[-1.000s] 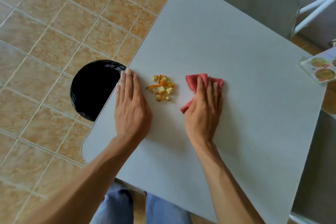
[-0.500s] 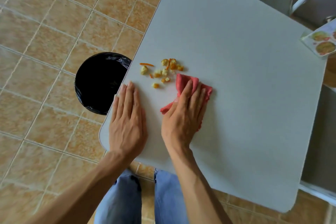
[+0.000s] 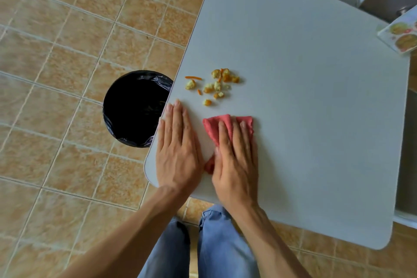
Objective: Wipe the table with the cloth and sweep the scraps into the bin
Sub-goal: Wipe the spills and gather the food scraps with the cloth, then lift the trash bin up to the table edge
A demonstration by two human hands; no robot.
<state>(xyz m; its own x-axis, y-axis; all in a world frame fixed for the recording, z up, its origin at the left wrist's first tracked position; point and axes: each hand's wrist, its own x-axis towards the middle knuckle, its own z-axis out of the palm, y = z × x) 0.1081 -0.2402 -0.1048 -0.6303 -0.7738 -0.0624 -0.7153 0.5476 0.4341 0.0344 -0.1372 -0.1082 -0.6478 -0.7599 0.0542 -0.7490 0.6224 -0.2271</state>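
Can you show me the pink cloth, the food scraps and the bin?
pink cloth (image 3: 213, 125): head view, its bare upper left fold.
food scraps (image 3: 217, 86): head view, a piece mid-pile.
bin (image 3: 135, 108): head view, its black liner inside.

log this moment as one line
left hand flat on grey table edge | right hand presses pink cloth | yellow-orange food scraps loose beyond cloth | black-lined round bin below edge

We see the right hand (image 3: 234, 160) pressing the cloth (image 3: 228, 123) flat on the table (image 3: 316, 119), scraps (image 3: 214, 86) beyond (bin (image 3: 135, 108) left).
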